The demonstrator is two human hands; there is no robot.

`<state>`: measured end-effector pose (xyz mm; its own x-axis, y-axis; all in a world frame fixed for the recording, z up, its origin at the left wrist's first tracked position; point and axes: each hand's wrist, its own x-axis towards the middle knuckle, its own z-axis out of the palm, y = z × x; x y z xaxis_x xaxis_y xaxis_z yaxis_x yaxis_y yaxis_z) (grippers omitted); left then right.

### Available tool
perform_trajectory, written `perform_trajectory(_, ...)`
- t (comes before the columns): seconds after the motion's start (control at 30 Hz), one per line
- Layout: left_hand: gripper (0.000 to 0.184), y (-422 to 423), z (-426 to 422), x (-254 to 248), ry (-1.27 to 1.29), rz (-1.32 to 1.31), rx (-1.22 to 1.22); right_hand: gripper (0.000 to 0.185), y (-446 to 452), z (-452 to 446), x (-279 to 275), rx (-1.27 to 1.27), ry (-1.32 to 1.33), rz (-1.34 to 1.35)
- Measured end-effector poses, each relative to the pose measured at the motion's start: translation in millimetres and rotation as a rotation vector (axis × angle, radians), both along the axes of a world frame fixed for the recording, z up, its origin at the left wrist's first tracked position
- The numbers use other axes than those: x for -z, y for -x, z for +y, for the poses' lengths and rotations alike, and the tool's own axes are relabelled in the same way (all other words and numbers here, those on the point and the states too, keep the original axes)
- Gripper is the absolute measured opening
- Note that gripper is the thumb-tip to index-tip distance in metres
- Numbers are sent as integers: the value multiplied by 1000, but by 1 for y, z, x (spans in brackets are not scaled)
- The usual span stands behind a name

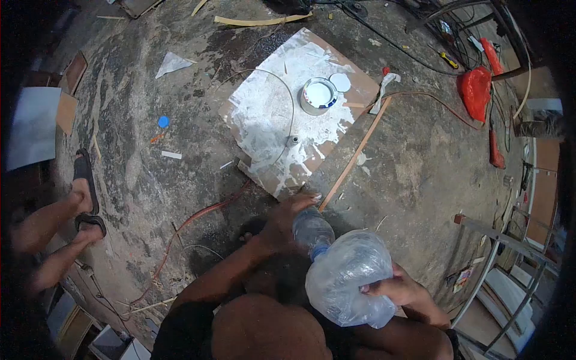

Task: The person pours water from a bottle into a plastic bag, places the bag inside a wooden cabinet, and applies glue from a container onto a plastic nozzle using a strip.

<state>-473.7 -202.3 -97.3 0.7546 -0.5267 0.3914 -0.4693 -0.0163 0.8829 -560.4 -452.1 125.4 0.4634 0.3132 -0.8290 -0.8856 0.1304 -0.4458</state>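
1. Fingers of our right hand point(399, 289) pinch the dented side of a large clear plastic container point(342, 276), thumb pressed into the fold.
2. Our left hand point(285, 217) rests against a smaller clear bottle point(312, 227); part of it is hidden, so we cannot tell how firmly it closes.
3. We judge that an even squeeze works best here, with neck and bottle steadied in line.
4. The container sits left of our right palm, its blue neck point(319, 251) meeting the bottle.
5. Beyond our hands, a white-smeared board point(261, 105) bears a tin point(313, 108) of white stuff.
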Motion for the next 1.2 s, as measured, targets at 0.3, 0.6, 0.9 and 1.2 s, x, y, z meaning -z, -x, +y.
perform_trajectory(0.3,80,8,-9,-14,-2,133,-34,54,2,-8,-8,139,36,112)
perform_trajectory(0.6,68,-8,-17,-43,-1,66,-61,53,21,-42,1,168,-41,192)
perform_trajectory(0.9,69,-19,-41,-55,-9,-30,-106,34,76,-65,23,285,-245,-448)
perform_trajectory(1.2,68,-32,-52,-69,6,-97,-123,78,26,-46,-31,212,-9,231)
